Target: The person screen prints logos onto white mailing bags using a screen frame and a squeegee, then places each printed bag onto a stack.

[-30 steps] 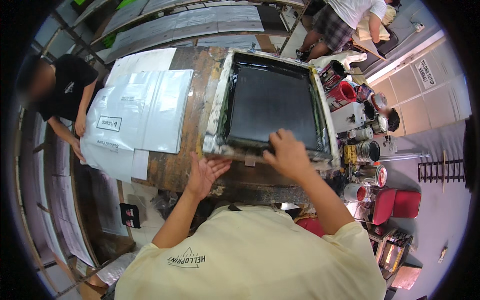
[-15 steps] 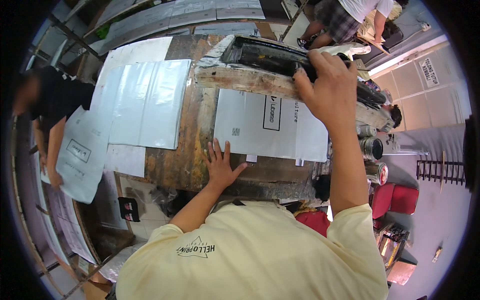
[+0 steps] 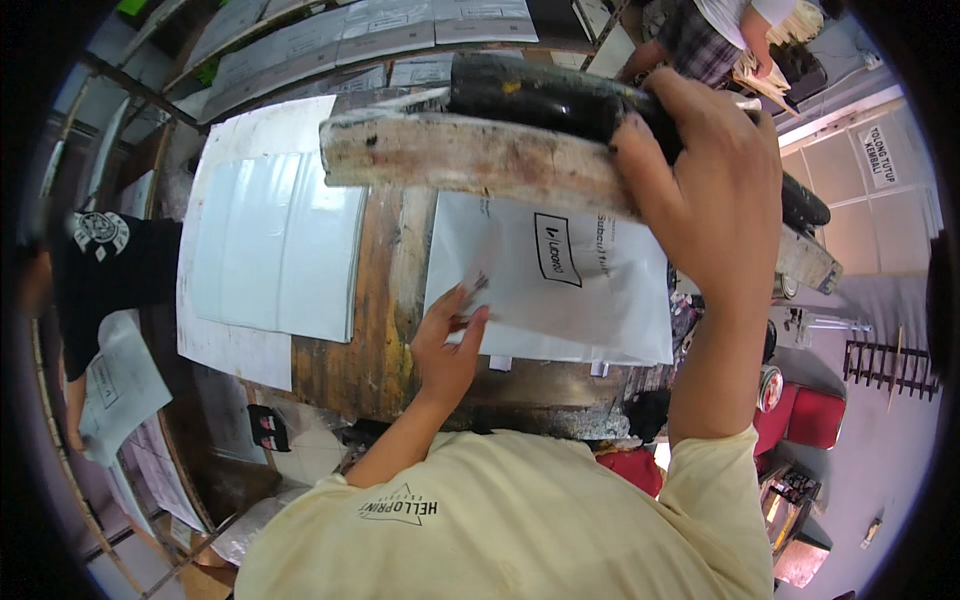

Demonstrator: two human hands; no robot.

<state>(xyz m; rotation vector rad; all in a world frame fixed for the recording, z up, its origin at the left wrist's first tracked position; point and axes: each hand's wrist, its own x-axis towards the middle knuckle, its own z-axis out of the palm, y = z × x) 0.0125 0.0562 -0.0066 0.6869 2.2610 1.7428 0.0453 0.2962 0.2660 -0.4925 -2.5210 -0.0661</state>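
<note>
My right hand (image 3: 715,185) grips the near side of a raised, ink-stained wooden printing frame (image 3: 460,155), which tilts up above the table. A black bar (image 3: 540,105), perhaps a squeegee handle, lies along the frame under my fingers. Below it, a white plastic sheet (image 3: 620,320) printed with a black box and lettering lies on the table. My left hand (image 3: 448,350) is at the sheet's left edge, thumb and fingers closed on it; the sheet is creased and slightly lifted there. The frame hides the sheet's far part.
To the left, a stack of blank glossy sheets (image 3: 285,250) rests on the stained wooden table (image 3: 385,310). A co-worker in a dark shirt (image 3: 110,280) holds a printed sheet (image 3: 125,385) beside a rack. Another person (image 3: 710,30) works at far right. Printed sheets fill the far rack (image 3: 390,25).
My right hand has lifted the frame higher and nearer. My left hand has gone from lying flat to pinching the sheet's edge. The co-worker at left has shifted with a printed sheet.
</note>
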